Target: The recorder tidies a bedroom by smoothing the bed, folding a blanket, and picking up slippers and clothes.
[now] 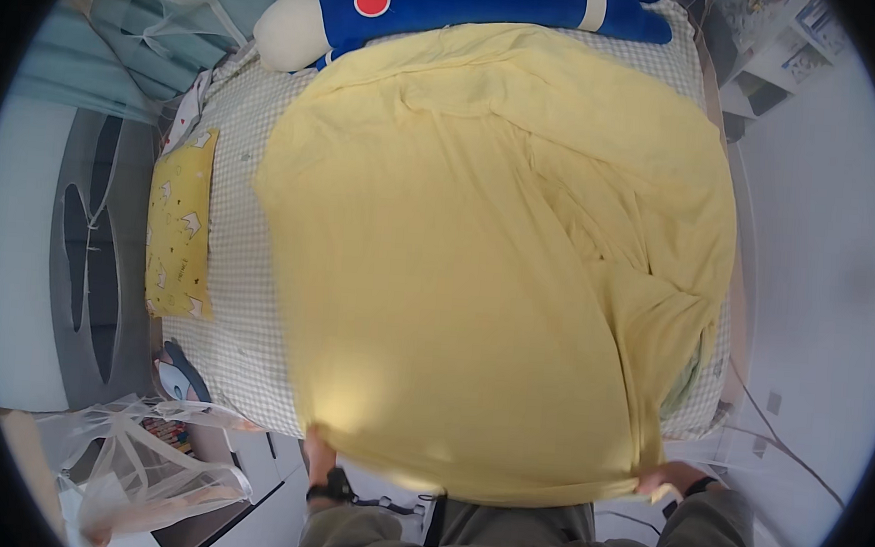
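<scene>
A large yellow blanket [457, 275] is spread over the bed, its near edge lifted off the mattress and stretched between my two hands. At the near left corner, my left hand [318, 451] is closed on the blanket's edge. My right hand [667, 478] grips the near right corner, where the cloth bunches into folds. Long creases run across the right half of the blanket, and its far part lies in a loose, puffed roll. Underneath shows a checked bed sheet [243, 252] along the left side. The fingertips of both hands are partly hidden by the cloth.
A yellow patterned pillow [180, 228] lies at the bed's left end. Across the far side stretches a long blue plush toy [454, 4]. Sheer netting [135, 476] hangs at the lower left. A cable [788, 440] runs along the right, near white shelves [786, 64].
</scene>
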`<control>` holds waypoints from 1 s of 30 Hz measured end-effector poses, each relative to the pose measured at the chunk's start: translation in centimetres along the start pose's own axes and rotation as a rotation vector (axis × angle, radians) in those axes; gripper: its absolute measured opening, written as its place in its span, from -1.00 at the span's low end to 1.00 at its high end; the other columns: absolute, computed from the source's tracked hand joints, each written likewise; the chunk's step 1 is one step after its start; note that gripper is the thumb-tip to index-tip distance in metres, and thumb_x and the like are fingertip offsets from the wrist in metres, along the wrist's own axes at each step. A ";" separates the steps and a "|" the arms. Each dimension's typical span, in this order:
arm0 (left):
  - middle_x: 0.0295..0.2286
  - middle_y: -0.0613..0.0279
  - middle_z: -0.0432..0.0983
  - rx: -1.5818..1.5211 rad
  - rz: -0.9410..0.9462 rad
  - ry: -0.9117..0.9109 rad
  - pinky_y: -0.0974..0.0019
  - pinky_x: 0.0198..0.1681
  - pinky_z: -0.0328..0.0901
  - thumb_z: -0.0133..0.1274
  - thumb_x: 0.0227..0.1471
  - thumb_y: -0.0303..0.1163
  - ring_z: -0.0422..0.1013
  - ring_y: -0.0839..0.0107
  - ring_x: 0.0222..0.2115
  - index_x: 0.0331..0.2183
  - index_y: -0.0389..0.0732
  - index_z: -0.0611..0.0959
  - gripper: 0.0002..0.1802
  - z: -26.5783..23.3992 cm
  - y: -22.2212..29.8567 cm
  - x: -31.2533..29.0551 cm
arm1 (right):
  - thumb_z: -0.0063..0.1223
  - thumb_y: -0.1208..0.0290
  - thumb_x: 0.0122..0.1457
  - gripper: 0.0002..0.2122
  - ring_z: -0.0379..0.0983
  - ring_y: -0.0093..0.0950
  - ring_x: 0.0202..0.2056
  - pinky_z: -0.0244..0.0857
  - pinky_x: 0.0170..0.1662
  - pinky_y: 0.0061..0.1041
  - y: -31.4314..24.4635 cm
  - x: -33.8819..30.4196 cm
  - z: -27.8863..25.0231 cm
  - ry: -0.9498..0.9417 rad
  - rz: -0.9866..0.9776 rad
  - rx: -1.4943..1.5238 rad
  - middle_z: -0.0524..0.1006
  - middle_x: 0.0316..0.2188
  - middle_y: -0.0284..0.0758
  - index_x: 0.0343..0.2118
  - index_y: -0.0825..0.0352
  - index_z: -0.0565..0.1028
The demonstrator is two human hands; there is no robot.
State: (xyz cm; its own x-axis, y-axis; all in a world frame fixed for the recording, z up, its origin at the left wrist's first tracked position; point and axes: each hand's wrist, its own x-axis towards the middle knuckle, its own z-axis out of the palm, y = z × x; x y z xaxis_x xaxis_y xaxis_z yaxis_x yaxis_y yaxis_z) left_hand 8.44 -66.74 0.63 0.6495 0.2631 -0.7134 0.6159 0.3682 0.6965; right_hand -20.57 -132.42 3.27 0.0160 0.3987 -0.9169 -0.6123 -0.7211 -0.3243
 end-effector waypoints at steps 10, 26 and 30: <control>-0.31 0.07 0.33 0.100 0.340 0.405 0.29 -0.24 0.23 -0.29 -0.01 -0.19 0.29 0.26 -0.31 -0.24 -0.37 0.34 -0.58 13.3 10.1 5.1 | -0.08 0.38 -0.14 -0.80 0.34 -0.39 -0.45 0.21 -0.39 -0.40 -4.7 -6.6 -20.6 0.499 -0.135 -0.357 0.43 -0.54 -0.23 -0.47 0.39 0.40; -0.19 -0.05 0.28 0.734 -0.176 0.277 0.28 -0.13 0.17 0.07 -0.36 0.08 0.20 0.21 -0.12 -0.14 -0.46 0.27 -0.11 38.7 -1.4 12.2 | 0.17 0.08 -0.33 -0.05 -0.27 -0.20 0.11 -0.25 0.03 -0.03 -16.6 2.5 -26.0 1.110 0.305 -0.335 -0.21 0.09 -0.14 0.09 0.20 -0.21; -0.26 0.04 0.33 0.714 0.110 0.205 0.30 -0.23 0.22 0.06 -0.28 -0.08 0.27 0.27 -0.23 -0.18 -0.41 0.32 -0.31 36.3 -1.8 11.6 | 0.13 0.28 -0.32 -0.27 -0.02 -0.21 0.00 -0.08 -0.02 -0.13 -13.2 6.5 -25.9 1.495 0.172 -0.522 0.08 -0.06 -0.16 -0.02 0.25 0.04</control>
State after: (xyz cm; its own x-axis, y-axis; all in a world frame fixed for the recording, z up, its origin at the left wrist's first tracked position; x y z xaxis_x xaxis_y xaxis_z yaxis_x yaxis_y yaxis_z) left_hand 31.07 -96.75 -6.05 0.6709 0.4517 -0.5881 0.7371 -0.3197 0.5954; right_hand 8.08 -135.04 -4.44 0.8983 -0.3683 -0.2398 -0.3673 -0.9287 0.0505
